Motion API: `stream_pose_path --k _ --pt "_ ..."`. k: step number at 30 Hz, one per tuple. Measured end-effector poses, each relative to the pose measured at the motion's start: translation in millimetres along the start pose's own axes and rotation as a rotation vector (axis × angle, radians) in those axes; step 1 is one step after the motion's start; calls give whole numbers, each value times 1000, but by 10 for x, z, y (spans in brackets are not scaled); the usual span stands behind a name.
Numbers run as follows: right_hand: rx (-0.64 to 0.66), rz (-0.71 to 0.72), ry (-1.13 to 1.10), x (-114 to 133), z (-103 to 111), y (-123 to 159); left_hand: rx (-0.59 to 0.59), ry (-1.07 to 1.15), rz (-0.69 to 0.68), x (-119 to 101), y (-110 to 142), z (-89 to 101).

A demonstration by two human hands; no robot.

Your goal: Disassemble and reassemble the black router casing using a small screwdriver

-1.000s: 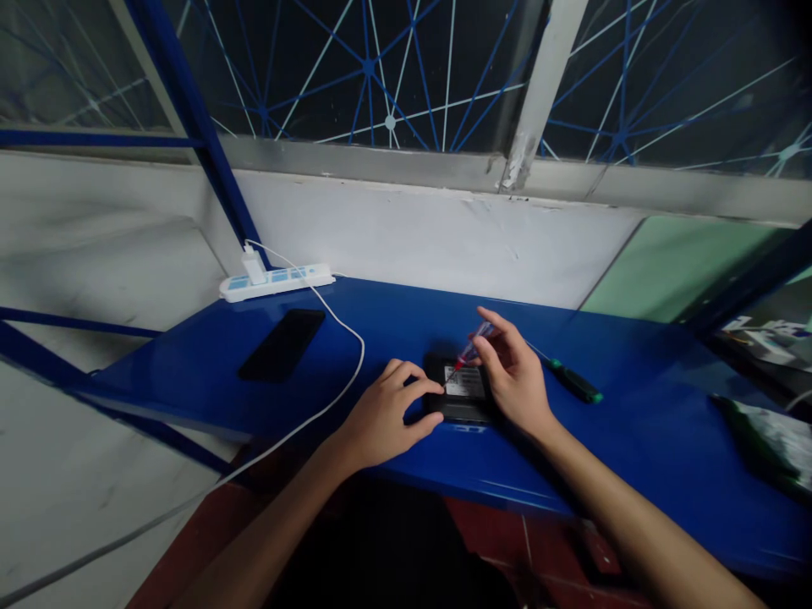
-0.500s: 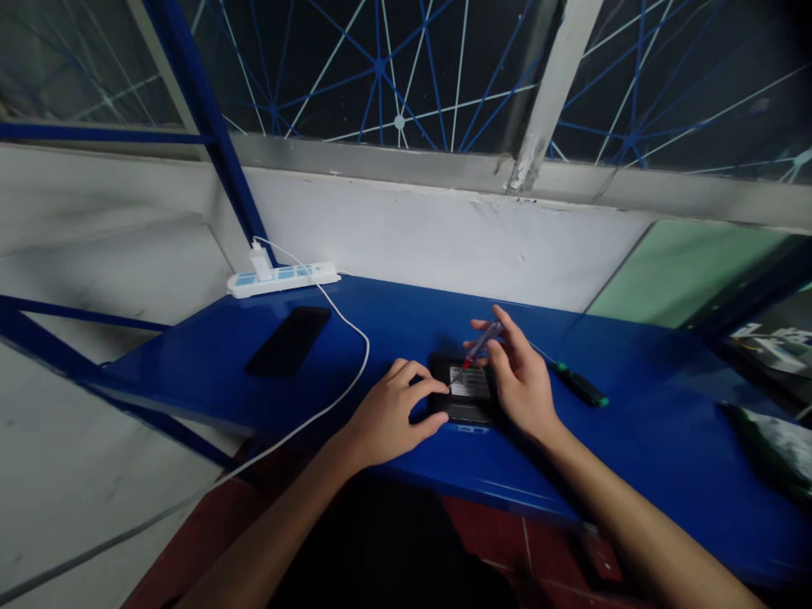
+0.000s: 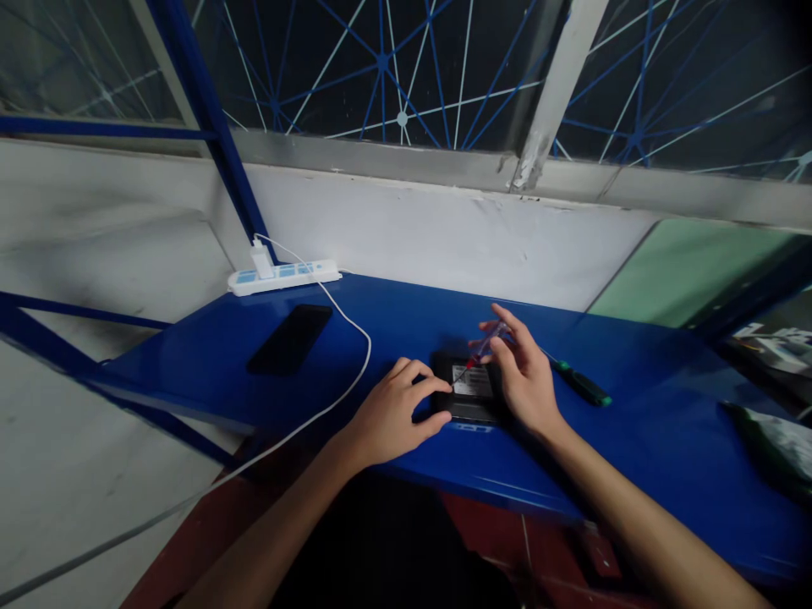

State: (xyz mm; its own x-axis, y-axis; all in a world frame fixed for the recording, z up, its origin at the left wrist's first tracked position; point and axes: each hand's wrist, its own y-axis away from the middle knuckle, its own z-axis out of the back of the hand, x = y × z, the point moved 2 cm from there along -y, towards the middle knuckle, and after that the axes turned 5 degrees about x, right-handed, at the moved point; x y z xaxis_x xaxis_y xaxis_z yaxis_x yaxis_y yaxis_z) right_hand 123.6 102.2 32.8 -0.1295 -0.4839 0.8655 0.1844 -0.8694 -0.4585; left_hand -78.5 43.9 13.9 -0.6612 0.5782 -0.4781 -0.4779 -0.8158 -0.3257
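Note:
A flat black box-shaped device [image 3: 469, 411] with a white printed label [image 3: 473, 382] lies near the front edge of the blue table. At its left side, my left hand [image 3: 399, 413] holds it, with the index finger and thumb on its surface. My right hand [image 3: 525, 372] grips a small screwdriver [image 3: 488, 344] with a clear purplish handle and a red collar. The screwdriver leans down to the left, its thin tip at the device beside my left index fingertip. Whatever lies right under the tip is too small to make out.
A green-and-black screwdriver [image 3: 584, 383] lies right of my right hand. To the left are a black phone [image 3: 290, 340], a white cable [image 3: 342, 391] and a power strip [image 3: 285, 277] with a plugged-in charger. A dark-and-white packet [image 3: 770, 444] sits at the table's right end.
The whole view has shifted slightly. My right fingers and the screwdriver handle have turned a little, while the tip stays at the same spot. My left hand keeps its place.

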Motion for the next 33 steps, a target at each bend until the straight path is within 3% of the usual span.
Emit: stream_pose_path --k 5,11,19,25,33 --pt "86 -15 -99 4 -27 11 11 -1 6 2 -1 3" --pt "-36 25 92 -60 3 -8 11 9 23 0 7 0" --pt "32 56 81 -98 -17 -10 22 -1 21 19 10 -9" --pt "-140 51 89 -203 57 -88 5 -3 30 26 15 -18" --pt "-312 100 286 -297 408 -232 32 -11 58 38 13 -12"
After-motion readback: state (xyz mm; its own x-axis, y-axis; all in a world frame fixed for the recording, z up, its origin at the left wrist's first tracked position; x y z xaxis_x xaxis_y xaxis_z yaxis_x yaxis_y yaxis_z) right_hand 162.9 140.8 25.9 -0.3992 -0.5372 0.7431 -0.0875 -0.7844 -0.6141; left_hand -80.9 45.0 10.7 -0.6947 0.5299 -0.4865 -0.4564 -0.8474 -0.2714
